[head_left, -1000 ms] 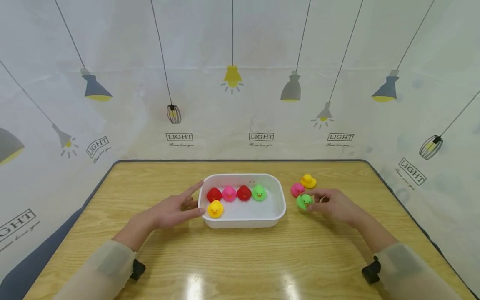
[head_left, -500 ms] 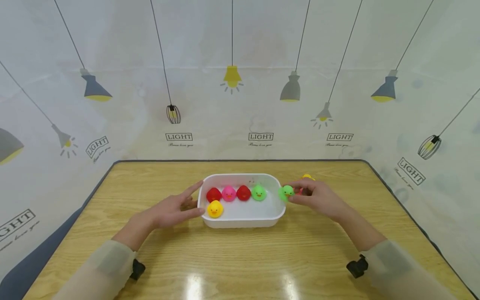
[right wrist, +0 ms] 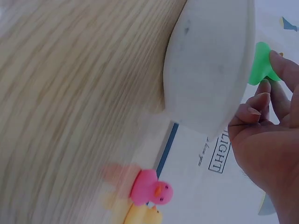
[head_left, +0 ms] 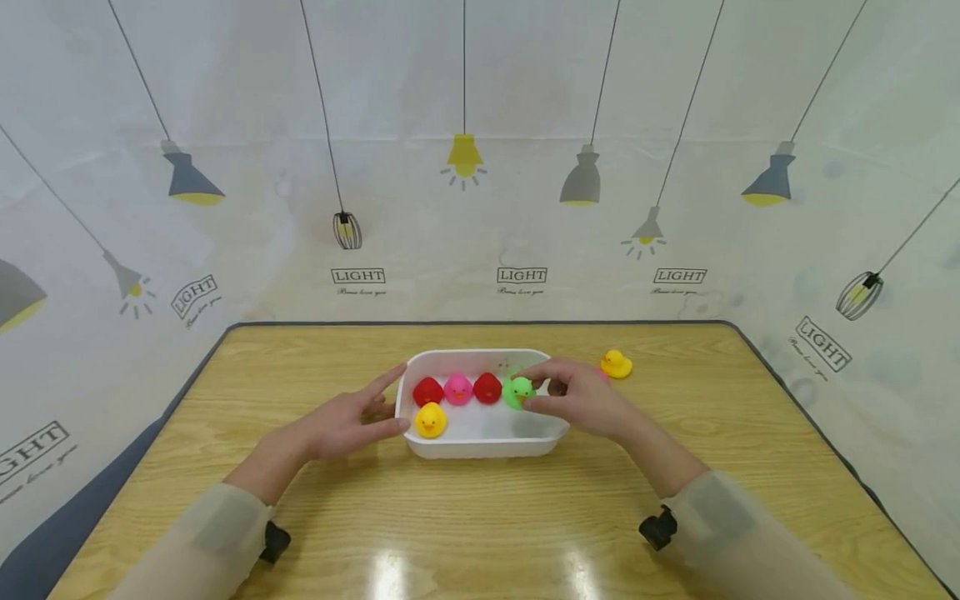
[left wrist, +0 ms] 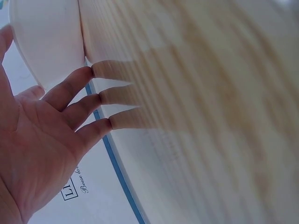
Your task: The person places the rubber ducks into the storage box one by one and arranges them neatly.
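A green toy duck is pinched between the thumb and fingers of my right hand, over the right part of a white plastic tub. In the right wrist view the held duck shows just above the tub's rim. Inside the tub stand a red duck, a pink duck, another red duck and a yellow duck. A second green duck is hidden behind the held one. My left hand touches the tub's left end with spread thumb and forefinger; its other fingertips rest on the table.
Right of the tub, a yellow duck and a pink duck stand on the wooden table. My right hand mostly hides the pink one in the head view. A wall covering printed with lamps surrounds the table's back and sides.
My right hand has carried the green duck leftward from beside the pink and yellow ducks, across the tub's right rim to above its inside. My left hand has stayed in place.
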A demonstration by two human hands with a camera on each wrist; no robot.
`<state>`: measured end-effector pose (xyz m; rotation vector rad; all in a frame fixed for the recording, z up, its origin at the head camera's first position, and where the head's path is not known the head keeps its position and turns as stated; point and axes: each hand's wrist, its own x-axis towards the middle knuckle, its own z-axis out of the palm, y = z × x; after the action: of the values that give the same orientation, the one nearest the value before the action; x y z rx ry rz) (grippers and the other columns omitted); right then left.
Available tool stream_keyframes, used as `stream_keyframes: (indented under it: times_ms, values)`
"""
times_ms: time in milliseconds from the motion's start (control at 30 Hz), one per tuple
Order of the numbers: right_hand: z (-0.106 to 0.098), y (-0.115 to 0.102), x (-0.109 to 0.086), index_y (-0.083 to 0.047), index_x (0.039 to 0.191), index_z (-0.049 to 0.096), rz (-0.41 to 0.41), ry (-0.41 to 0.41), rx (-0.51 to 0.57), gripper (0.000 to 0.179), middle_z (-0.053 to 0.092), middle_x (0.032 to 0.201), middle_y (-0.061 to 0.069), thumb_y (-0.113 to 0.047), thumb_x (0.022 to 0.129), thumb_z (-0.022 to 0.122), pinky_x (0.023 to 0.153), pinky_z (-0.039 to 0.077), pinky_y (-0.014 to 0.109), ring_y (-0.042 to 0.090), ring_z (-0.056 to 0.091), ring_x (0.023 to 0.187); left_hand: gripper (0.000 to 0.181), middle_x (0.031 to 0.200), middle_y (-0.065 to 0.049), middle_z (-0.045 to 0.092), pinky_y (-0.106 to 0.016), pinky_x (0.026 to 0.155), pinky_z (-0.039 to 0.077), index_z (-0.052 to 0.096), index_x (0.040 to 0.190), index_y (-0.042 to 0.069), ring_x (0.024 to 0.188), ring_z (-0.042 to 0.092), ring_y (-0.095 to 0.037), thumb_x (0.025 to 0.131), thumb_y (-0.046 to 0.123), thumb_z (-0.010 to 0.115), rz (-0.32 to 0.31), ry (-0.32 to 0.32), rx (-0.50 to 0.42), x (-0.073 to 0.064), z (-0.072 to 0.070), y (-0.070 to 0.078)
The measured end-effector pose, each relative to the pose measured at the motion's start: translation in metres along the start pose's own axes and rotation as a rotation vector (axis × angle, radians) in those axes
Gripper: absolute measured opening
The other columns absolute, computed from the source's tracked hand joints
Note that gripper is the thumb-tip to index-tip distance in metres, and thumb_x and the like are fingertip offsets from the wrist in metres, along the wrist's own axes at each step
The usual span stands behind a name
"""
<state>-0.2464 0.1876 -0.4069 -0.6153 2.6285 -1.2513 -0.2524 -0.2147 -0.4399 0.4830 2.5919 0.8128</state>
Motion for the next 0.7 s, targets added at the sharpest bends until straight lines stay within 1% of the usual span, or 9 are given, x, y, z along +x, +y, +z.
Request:
stream_keyframes:
  times_ms: [67,200,400,533,633,700]
  values:
    - [0.006,-0.004,0.004,-0.022,0.131,0.08,-0.005,-0.001,-0.01,0.034,0.071,0.115,0.003,-0.029,0.098,0.084,0.073,0.048,0.027,0.022,0.057,0.089,0.096,0.162,-0.012,0.061,-0.078,0.121,0.039,0.008,0.175,0.049,0.153,0.052,-0.047,0.099,0.078,0.059,0.006,0.004,0.007,0.0,0.0,0.0]
    - [0.019,-0.01,0.013,-0.016,0.133,0.079,-0.035,-0.016,0.011,0.036,0.071,0.112,0.004,-0.024,0.098,0.084,0.076,0.048,0.026,0.02,0.057,0.087,0.096,0.163,-0.012,0.06,-0.078,0.122,0.038,0.008,0.175,0.05,0.154,0.052,-0.047,0.099,0.079,0.059,0.006,0.006,0.007,-0.002,0.0,0.001]
    - [0.04,-0.02,0.029,-0.011,0.127,0.081,-0.103,-0.045,0.064,0.031,0.07,0.104,0.005,-0.017,0.097,0.084,0.076,0.046,0.024,0.018,0.055,0.083,0.096,0.163,-0.013,0.059,-0.079,0.123,0.037,0.007,0.176,0.046,0.154,0.051,-0.048,0.101,0.076,0.059,0.018,0.002,0.004,-0.003,0.0,0.001]
    - [0.051,-0.026,0.037,-0.013,0.127,0.081,-0.1,-0.056,0.067,0.032,0.067,0.098,0.002,-0.018,0.096,0.084,0.079,0.046,0.024,0.017,0.056,0.09,0.094,0.162,-0.013,0.06,-0.078,0.122,0.038,0.008,0.176,0.046,0.153,0.052,-0.048,0.102,0.074,0.059,0.021,0.008,0.002,-0.003,0.0,0.0]
    - [0.057,-0.026,0.043,-0.015,0.127,0.082,-0.085,-0.064,0.06,0.031,0.068,0.097,-0.001,-0.02,0.097,0.084,0.082,0.049,0.025,0.016,0.058,0.094,0.094,0.162,-0.012,0.061,-0.078,0.121,0.039,0.008,0.176,0.047,0.153,0.053,-0.047,0.102,0.074,0.059,0.022,0.01,-0.001,-0.003,0.001,0.0]
    - [0.06,-0.025,0.046,-0.015,0.126,0.082,-0.078,-0.076,0.075,0.029,0.069,0.097,-0.001,-0.02,0.097,0.084,0.084,0.05,0.025,0.016,0.059,0.095,0.094,0.162,-0.012,0.061,-0.078,0.121,0.039,0.008,0.176,0.047,0.153,0.053,-0.047,0.101,0.074,0.06,0.023,0.01,-0.003,-0.002,0.001,0.0]
